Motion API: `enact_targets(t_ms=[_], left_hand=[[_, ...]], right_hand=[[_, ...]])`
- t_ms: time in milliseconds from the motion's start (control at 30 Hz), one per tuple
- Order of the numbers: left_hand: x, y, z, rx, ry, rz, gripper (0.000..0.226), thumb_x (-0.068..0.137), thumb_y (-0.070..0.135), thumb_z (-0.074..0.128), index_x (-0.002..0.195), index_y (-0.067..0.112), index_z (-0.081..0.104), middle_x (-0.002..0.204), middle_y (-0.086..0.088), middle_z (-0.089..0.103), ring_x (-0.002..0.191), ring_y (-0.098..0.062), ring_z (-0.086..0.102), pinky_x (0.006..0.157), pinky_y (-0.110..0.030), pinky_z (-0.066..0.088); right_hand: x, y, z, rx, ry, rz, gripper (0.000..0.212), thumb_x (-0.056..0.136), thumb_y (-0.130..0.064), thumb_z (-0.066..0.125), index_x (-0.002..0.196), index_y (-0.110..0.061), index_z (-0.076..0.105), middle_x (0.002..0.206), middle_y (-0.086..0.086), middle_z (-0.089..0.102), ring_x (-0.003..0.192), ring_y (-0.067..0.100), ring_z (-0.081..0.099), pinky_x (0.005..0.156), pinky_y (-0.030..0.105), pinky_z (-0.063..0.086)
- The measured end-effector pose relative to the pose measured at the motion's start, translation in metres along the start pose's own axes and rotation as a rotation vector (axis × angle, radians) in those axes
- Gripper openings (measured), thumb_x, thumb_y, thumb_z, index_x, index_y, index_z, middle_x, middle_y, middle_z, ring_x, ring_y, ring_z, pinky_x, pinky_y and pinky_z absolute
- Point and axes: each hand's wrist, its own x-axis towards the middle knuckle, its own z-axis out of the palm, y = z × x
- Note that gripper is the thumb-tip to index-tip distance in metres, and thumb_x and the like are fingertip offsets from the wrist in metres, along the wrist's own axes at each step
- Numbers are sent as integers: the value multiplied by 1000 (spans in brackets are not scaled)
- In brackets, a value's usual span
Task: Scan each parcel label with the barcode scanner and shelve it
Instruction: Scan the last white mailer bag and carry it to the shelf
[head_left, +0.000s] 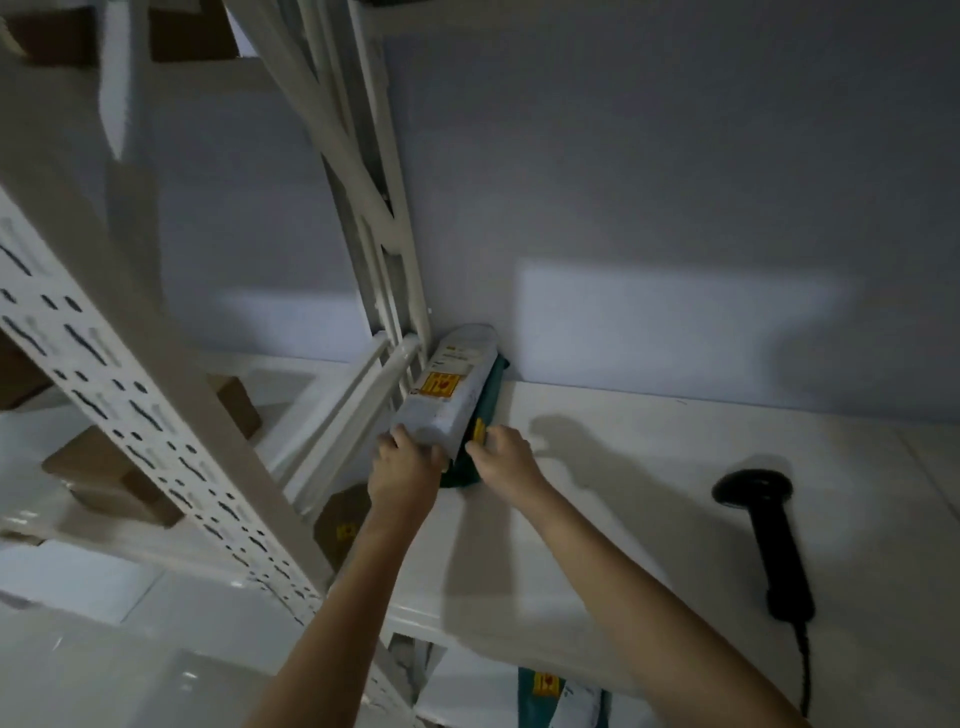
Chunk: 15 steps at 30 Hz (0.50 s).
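Your left hand (405, 467) clamps the near end of a soft grey plastic mailer (449, 389) at frame centre, standing against the white perforated steel rack (130, 395). Your right hand (501, 457) pinches a teal pouch (493, 395) just beside it. On the smooth white shelf (623, 467), lower right, lies the black barcode scanner (763, 535), well apart.

A grey parcel (451, 387) bears a yellow sticker (440, 385) with red marks. The parcel beside it (492, 395) is teal, with its own yellow sticker. The barcode scanner (768, 540) is black, the shelf (649, 493) white, the boxes (111, 475) brown.
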Motion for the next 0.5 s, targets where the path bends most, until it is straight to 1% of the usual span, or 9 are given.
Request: enact_targets(t_ms=[33,67,133,167,200,267,333,400,500], left_hand=[[9,-2,-3,11,1,-16,42,92,26,49,124,-1,44,126,-25,46,112,-39,50,90,-47,43],[16,-4,-6,36,16,-16,38,94,26,45,122,0,45,126,-24,46,110,-39,50,89,-46,42],[28,-9,-8,90,25,8,38,94,25,42,122,0,46,126,-24,45,113,-40,47,91,-45,41],[33,-11,-8,142,-1,9,38,94,25,41,123,1,46,126,-23,45,115,-40,45,94,-46,39],[40,-16,-3,239,-35,31,37,94,23,40,125,3,47,126,-21,46,116,-40,43,96,-46,39],[48,-20,3,339,-59,48,33,94,19,41,123,8,52,122,-15,51,115,-36,41,96,-44,40],[51,-20,6,288,-43,54,31,95,23,41,120,8,52,120,-16,53,113,-35,46,95,-42,42],[46,-17,6,200,-50,131,32,98,27,40,122,7,46,120,-17,52,112,-34,52,94,-42,43],[41,-17,4,-124,-97,69,35,94,33,48,113,4,46,102,-17,58,96,-34,59,80,-42,47]], right_hand=[[12,0,10,-20,42,12,27,86,-33,49,65,-17,41,83,12,51,84,26,52,67,32,36],[21,0,18,-32,69,31,27,86,-37,48,68,-17,43,89,15,54,90,29,53,70,34,38],[34,-5,29,-68,97,73,37,88,-43,43,95,-8,55,113,18,54,110,33,50,86,40,44],[37,-8,31,-80,108,94,46,90,-44,41,110,-5,53,122,17,51,116,33,46,94,43,44],[41,-9,34,-81,119,106,51,90,-45,39,119,-5,50,127,16,48,120,33,44,98,45,42],[46,-10,40,-80,125,108,56,90,-47,36,124,-6,50,128,16,48,122,32,44,100,46,41],[50,-9,46,-71,119,102,57,89,-49,37,125,-7,52,128,15,50,120,32,46,100,46,42],[51,-6,49,-18,139,94,56,88,-50,42,124,-8,53,125,14,54,117,31,49,98,45,45],[47,-2,48,95,174,97,58,81,-55,45,119,-11,53,118,11,59,110,29,56,90,45,52]])
